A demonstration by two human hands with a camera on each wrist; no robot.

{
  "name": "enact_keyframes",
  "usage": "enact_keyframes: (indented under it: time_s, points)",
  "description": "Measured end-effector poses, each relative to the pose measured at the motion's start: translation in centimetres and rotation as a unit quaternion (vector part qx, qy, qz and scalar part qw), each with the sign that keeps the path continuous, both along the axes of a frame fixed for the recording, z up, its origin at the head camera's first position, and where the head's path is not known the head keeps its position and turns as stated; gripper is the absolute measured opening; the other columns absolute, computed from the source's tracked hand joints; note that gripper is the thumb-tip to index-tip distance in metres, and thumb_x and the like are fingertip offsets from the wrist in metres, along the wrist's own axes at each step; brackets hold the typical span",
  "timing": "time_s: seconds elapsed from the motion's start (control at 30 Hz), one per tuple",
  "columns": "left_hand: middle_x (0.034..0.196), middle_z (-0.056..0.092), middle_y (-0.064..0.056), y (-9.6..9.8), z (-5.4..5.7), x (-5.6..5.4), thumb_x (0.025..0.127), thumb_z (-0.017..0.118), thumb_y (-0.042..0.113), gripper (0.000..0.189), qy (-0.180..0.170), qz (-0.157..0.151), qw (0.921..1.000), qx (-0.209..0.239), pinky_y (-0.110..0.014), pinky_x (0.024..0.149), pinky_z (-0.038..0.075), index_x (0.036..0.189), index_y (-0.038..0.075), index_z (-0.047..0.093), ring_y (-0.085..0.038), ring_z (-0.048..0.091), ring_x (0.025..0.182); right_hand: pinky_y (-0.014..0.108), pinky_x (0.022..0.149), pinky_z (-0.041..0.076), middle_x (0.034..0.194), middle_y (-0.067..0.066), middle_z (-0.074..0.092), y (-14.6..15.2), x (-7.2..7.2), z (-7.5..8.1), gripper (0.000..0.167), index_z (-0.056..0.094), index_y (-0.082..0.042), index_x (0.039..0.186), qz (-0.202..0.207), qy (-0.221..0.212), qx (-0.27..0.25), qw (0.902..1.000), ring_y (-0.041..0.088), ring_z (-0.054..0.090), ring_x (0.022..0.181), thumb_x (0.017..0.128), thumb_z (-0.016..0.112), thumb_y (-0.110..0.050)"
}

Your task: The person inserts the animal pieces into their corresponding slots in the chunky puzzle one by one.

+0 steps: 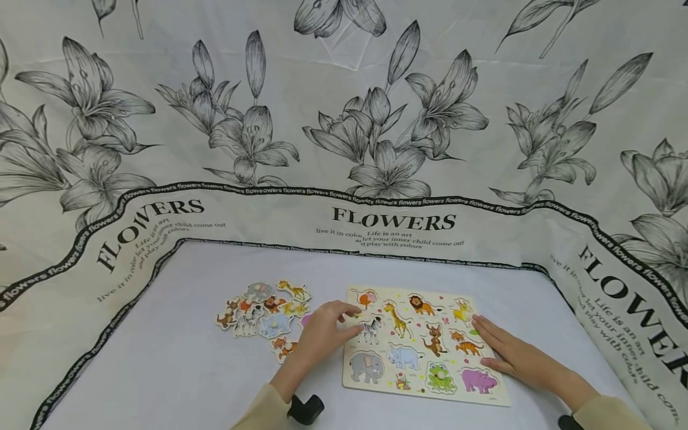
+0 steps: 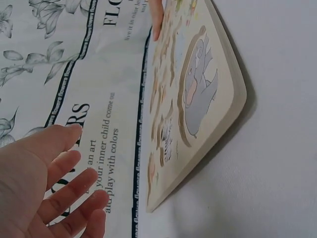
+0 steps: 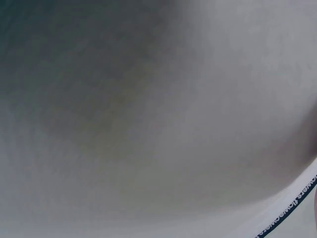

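Observation:
A wooden animal puzzle board (image 1: 411,397) lies flat on the white cloth, with animal pictures in outlined recesses. Over its upper left edge, close to the zebra picture (image 1: 372,330), hovers my left hand (image 1: 322,334). In the left wrist view that hand (image 2: 54,183) has loosely bent, spread fingers and holds nothing. My right hand (image 1: 518,355) rests with its fingers along the board's right edge. Left of the board is a loose pile of animal puzzle pieces (image 1: 274,325), among them an elephant, a giraffe and a zebra. A pink piece (image 1: 306,321) is partly hidden behind my left hand.
White cloth (image 1: 177,346) surrounds the board and pile. Behind it rises a flower-printed fabric (image 1: 398,227) with black lettered borders. Dark straps (image 1: 307,409) sit by both wrists. The right wrist view shows mostly blurred pale cloth (image 3: 208,124).

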State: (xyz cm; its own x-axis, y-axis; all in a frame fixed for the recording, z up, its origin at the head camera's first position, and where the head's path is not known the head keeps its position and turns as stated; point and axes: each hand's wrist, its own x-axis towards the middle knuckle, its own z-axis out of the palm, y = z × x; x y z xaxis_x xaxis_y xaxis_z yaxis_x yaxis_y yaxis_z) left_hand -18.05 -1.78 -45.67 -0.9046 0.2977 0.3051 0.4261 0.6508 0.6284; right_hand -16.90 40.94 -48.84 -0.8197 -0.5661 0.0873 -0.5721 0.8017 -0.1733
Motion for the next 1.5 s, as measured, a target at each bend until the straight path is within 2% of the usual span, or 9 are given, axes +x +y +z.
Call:
enact_keyframes:
  time_s: [0.17,0.4,0.67,0.83,1.0,1.23,1.5]
  points:
    - [0.098,0.070,0.001,-1.3,0.0,-0.3,0.083,0.074,0.030,0.030,0.018,0.019,0.9996,-0.013,-0.020,0.066,0.047,0.110,0.017,0.070,-0.014,0.062,0.083,-0.006,0.099,-0.003,0.155,0.017,0.030,0.1,0.1,0.1,0.072,0.030,-0.005,0.150,-0.005,-0.009,0.000,0.9999,-0.023,-0.011,0.134,0.094,0.056,-0.042]
    - [0.098,0.069,-0.002,-3.2,-0.4,-0.7,0.084,0.073,0.028,0.029,0.001,0.039,0.9992,-0.006,-0.019,0.064,0.045,0.109,0.015,0.070,-0.015,0.059,0.077,-0.007,0.097,-0.003,0.157,0.014,0.027,0.2,0.1,0.2,0.073,0.027,-0.009,0.151,-0.018,-0.029,0.000,0.9994,-0.024,-0.012,0.132,0.094,0.054,-0.044]
    - [0.097,0.070,-0.005,-4.8,-0.7,-1.2,0.084,0.073,0.024,0.027,-0.013,0.054,0.9984,0.013,-0.020,0.065,0.047,0.108,0.011,0.070,-0.016,0.062,0.079,-0.007,0.098,-0.003,0.156,0.014,0.028,0.3,0.1,0.1,0.072,0.028,-0.006,0.150,-0.009,-0.011,0.004,0.9999,-0.023,-0.012,0.134,0.094,0.056,-0.042]
    - [0.100,0.069,-0.005,-5.4,-0.8,-1.4,0.084,0.074,0.028,0.030,-0.035,0.066,0.9970,0.020,-0.024,0.066,0.047,0.109,0.012,0.070,-0.017,0.061,0.083,-0.007,0.098,-0.003,0.157,0.014,0.028,0.3,0.1,0.1,0.072,0.028,-0.008,0.151,-0.013,-0.014,-0.002,0.9998,-0.023,-0.011,0.134,0.094,0.056,-0.042]
    - [0.101,0.069,-0.006,-5.9,-1.1,-1.4,0.082,0.075,0.025,0.031,-0.056,0.077,0.9954,0.009,-0.025,0.066,0.047,0.109,0.010,0.070,-0.018,0.059,0.082,-0.007,0.098,-0.004,0.157,0.013,0.027,0.3,0.1,-0.1,0.072,0.027,-0.009,0.151,-0.012,-0.017,0.002,0.9998,-0.023,-0.012,0.133,0.094,0.055,-0.042]
    - [0.095,0.068,-0.008,-6.2,-1.7,-1.8,0.081,0.075,0.022,0.032,-0.061,0.079,0.9949,-0.008,-0.022,0.059,0.041,0.109,0.007,0.070,-0.011,0.050,0.071,-0.006,0.099,-0.003,0.155,0.015,0.029,0.3,0.0,-0.3,0.073,0.029,-0.007,0.150,-0.009,-0.005,0.002,0.9999,-0.022,-0.011,0.134,0.093,0.057,-0.042]
    - [0.089,0.066,-0.007,-6.6,-2.2,-2.0,0.082,0.074,0.019,0.028,-0.070,0.087,0.9937,-0.009,-0.022,0.060,0.041,0.105,0.005,0.071,-0.011,0.050,0.072,-0.006,0.099,-0.003,0.156,0.014,0.028,0.1,-0.1,-0.2,0.073,0.026,-0.009,0.152,-0.009,-0.007,0.000,0.9999,-0.022,-0.011,0.134,0.094,0.056,-0.042]
